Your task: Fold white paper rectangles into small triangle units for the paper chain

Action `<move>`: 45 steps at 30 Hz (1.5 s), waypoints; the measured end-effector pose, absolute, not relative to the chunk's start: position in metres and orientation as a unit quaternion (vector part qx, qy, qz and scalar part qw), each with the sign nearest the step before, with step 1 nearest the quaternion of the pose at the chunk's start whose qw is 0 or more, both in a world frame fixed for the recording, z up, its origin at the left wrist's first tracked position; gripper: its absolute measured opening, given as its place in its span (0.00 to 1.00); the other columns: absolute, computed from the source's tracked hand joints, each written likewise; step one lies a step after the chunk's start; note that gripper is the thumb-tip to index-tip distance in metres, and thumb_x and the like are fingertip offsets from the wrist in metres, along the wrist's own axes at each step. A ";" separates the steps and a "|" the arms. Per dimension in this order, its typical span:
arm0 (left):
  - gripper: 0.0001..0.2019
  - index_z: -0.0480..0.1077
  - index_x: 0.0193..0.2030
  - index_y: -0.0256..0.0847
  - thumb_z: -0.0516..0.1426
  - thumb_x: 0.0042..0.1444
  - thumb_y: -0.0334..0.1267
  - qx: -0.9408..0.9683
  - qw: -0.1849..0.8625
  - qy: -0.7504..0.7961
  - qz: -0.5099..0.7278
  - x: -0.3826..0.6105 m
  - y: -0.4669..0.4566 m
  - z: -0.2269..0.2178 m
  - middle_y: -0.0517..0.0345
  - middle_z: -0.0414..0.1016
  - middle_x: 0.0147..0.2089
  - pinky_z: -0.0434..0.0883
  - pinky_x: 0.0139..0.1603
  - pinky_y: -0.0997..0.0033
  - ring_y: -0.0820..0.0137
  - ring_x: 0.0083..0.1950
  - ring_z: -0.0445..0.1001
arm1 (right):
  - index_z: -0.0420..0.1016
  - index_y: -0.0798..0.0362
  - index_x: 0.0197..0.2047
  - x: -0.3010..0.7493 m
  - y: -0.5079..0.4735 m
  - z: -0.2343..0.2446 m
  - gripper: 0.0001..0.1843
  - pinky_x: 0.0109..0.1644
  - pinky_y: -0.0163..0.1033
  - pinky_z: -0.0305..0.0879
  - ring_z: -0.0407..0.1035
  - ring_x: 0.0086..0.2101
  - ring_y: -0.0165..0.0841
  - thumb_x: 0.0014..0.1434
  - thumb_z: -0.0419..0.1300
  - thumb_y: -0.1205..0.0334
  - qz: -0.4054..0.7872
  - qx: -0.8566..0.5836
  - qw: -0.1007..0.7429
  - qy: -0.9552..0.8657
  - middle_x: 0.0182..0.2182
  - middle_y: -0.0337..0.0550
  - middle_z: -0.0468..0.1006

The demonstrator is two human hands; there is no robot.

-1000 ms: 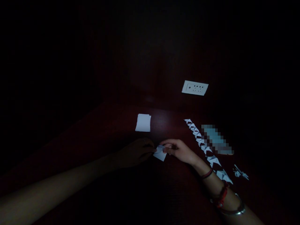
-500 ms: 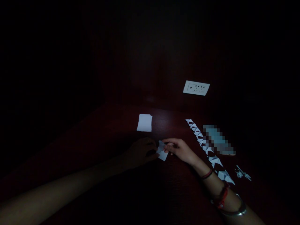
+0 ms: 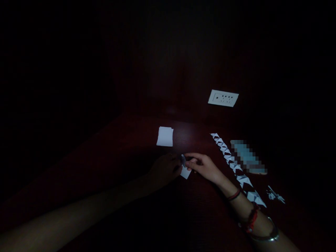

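my right hand pinches the small paper piece with narrow fingers, near the middle of the table. my left hand touches its left side; it is too dark, i cannot tell if it grips. a paper stack lies toward the far edge, a folded paper chain toward the right edge.

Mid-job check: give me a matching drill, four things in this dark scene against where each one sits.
1 small paper piece
2 paper stack
3 folded chain
4 socket plate

A on the wall
B at fingertips of left hand and right hand
C alone on the table, beyond the hands
D beside the right wrist

Pairs: 1-B, 2-C, 3-D, 4-A
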State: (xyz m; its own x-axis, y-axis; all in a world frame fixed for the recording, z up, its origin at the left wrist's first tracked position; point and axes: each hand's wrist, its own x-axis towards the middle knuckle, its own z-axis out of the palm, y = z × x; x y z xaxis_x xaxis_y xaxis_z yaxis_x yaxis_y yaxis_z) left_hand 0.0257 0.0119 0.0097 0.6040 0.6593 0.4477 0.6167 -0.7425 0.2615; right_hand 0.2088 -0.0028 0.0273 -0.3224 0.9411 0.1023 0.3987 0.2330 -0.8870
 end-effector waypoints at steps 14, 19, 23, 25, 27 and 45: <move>0.15 0.63 0.47 0.41 0.53 0.51 0.29 0.857 0.191 0.344 0.333 0.018 0.019 0.008 0.57 0.68 0.44 0.66 0.45 0.65 0.68 0.44 0.67 | 0.74 0.58 0.36 0.210 -0.001 0.023 0.13 0.25 0.31 0.62 0.70 0.26 0.29 0.51 0.50 0.68 0.439 -0.493 0.345 -0.667 0.26 0.42 0.76; 0.09 0.66 0.40 0.42 0.52 0.51 0.28 0.874 0.182 0.328 0.309 0.016 0.018 0.011 0.59 0.69 0.39 0.65 0.41 0.68 0.69 0.40 0.67 | 0.75 0.58 0.29 0.210 -0.003 0.027 0.09 0.28 0.31 0.60 0.66 0.24 0.27 0.51 0.53 0.66 0.390 -0.496 0.314 -0.709 0.23 0.41 0.76; 0.07 0.66 0.39 0.41 0.51 0.53 0.30 0.876 0.197 0.331 0.290 0.014 0.017 0.013 0.59 0.70 0.38 0.65 0.40 0.69 0.69 0.39 0.68 | 0.74 0.57 0.29 0.209 -0.004 0.024 0.06 0.32 0.33 0.63 0.67 0.27 0.28 0.49 0.57 0.66 0.373 -0.498 0.335 -0.708 0.25 0.40 0.75; 0.06 0.66 0.38 0.40 0.52 0.53 0.31 0.871 0.229 0.331 0.282 0.014 0.015 0.016 0.59 0.70 0.38 0.65 0.40 0.70 0.70 0.39 0.68 | 0.73 0.56 0.32 0.208 -0.004 0.021 0.06 0.32 0.33 0.63 0.68 0.28 0.28 0.47 0.58 0.67 0.372 -0.497 0.352 -0.701 0.26 0.39 0.74; 0.07 0.66 0.39 0.40 0.52 0.53 0.30 0.862 0.268 0.327 0.279 0.013 0.013 0.020 0.60 0.70 0.37 0.65 0.39 0.72 0.71 0.38 0.68 | 0.72 0.55 0.34 0.206 -0.005 0.019 0.08 0.33 0.33 0.64 0.68 0.28 0.28 0.47 0.59 0.68 0.369 -0.497 0.367 -0.695 0.26 0.38 0.74; 0.04 0.68 0.35 0.41 0.55 0.54 0.36 0.799 0.221 0.410 0.379 0.019 -0.006 0.039 0.62 0.72 0.34 0.68 0.35 0.74 0.73 0.34 0.71 | 0.72 0.54 0.35 0.187 -0.030 0.035 0.09 0.32 0.32 0.64 0.68 0.30 0.29 0.50 0.54 0.72 0.215 -0.468 0.461 -0.723 0.30 0.40 0.75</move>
State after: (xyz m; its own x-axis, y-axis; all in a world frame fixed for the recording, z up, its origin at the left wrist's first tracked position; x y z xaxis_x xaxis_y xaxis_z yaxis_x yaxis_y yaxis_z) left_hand 0.0192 -0.0063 0.0391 0.3762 0.8233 0.4250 0.4872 -0.5660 0.6651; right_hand 0.1869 -0.0297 0.0348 -0.1372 0.8744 0.4654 0.4788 0.4699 -0.7416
